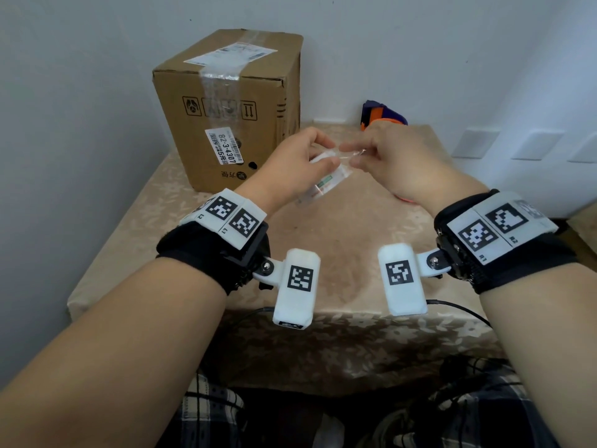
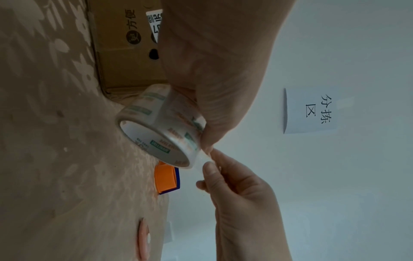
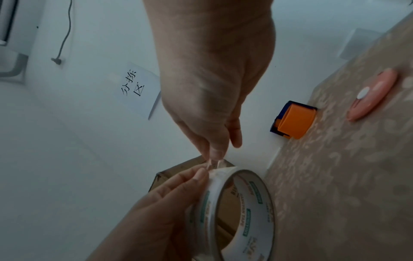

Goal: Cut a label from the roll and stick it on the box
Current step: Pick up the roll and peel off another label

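A clear tape roll (image 1: pixel 323 181) with green print is held above the table, my left hand (image 1: pixel 324 153) gripping its rim. In the left wrist view the roll (image 2: pixel 161 127) hangs under the fingers. My right hand (image 1: pixel 352 155) pinches the roll's loose end (image 3: pixel 214 163) between thumb and forefinger, a short clear strip peeled off the roll (image 3: pixel 245 211). The brown cardboard box (image 1: pixel 226 108), taped shut and bearing white printed labels, stands upright at the back left of the table, just behind my left hand.
A pink oval cutter (image 3: pixel 373 95) lies on the beige patterned tablecloth (image 1: pixel 339 234) to the right, mostly hidden under my right wrist in the head view. An orange and blue dispenser (image 1: pixel 382 116) sits by the back wall. Walls close the left and back.
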Demonstrator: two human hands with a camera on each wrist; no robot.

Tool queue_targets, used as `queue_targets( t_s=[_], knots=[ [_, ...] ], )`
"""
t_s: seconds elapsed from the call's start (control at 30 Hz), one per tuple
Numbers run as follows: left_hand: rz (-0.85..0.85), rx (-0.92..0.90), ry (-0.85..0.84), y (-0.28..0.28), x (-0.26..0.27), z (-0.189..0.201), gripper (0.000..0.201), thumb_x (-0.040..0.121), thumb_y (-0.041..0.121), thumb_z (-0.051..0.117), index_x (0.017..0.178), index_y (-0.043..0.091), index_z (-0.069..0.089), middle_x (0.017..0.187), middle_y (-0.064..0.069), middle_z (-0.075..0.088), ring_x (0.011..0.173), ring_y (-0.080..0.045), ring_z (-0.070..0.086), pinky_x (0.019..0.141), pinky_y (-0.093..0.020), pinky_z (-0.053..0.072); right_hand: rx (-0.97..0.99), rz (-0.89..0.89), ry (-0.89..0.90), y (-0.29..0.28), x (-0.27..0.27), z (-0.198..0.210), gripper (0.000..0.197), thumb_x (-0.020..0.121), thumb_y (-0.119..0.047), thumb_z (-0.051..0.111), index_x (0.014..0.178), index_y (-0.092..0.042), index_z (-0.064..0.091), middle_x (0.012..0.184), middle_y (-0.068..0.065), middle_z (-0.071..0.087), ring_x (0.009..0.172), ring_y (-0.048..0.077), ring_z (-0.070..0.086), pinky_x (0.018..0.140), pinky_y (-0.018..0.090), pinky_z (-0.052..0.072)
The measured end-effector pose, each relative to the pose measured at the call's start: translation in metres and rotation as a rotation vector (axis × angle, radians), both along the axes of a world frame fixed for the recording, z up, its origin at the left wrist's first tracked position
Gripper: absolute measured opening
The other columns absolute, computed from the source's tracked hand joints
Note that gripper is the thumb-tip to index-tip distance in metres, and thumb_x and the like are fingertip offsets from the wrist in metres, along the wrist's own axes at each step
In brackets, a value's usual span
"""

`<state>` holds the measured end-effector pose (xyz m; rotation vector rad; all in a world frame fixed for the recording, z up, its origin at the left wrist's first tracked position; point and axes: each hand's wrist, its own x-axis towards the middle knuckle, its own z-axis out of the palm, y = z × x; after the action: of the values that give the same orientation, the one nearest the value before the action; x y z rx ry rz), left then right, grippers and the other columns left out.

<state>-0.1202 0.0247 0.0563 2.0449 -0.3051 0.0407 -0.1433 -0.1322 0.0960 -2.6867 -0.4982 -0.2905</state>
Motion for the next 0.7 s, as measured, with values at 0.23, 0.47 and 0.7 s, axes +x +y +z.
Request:
queue_targets(
  t_s=[0.23,0.47,0.7],
  knots=[
    [-0.038,0.030,-0.008,0.000,-0.002,0.006,0.027,0.094,0.022,0.057,0.119,0.014,0.052,0.082,0.010,0.063,0.062,0.001,0.053,0.034,-0.001,0.032,-0.058,-0.025,-0.072,-0.001,0.006,-0.006,0.027,0.098,-0.023,0.047,0.109,-0.013,0.070,0.105,0.004,0.068,0.083,0.008,0.046,0.066,-0.012,0.024],
    [-0.104,-0.024,-0.037,0.008,0.000,0.004,0.023,0.095,0.013,0.053,0.117,0.018,0.050,0.114,-0.009,0.065,0.084,-0.006,0.059,0.069,-0.010,0.046,0.250,-0.011,0.068,-0.001,0.010,-0.014,0.020,0.096,-0.016,0.050,0.104,-0.012,0.069,0.080,-0.001,0.064,0.063,0.000,0.060,0.076,0.013,0.052],
    [-0.098,0.025,-0.096,0.006,-0.001,0.005,0.033,0.093,0.008,0.053,0.124,0.019,0.047,0.104,-0.001,0.061,0.067,-0.001,0.053,0.057,-0.008,0.041,0.411,-0.070,0.082,-0.005,0.012,-0.014,0.021,0.096,-0.009,0.050,0.105,-0.009,0.069,0.083,0.005,0.066,0.053,-0.002,0.056,0.053,-0.005,0.040]
  ],
)
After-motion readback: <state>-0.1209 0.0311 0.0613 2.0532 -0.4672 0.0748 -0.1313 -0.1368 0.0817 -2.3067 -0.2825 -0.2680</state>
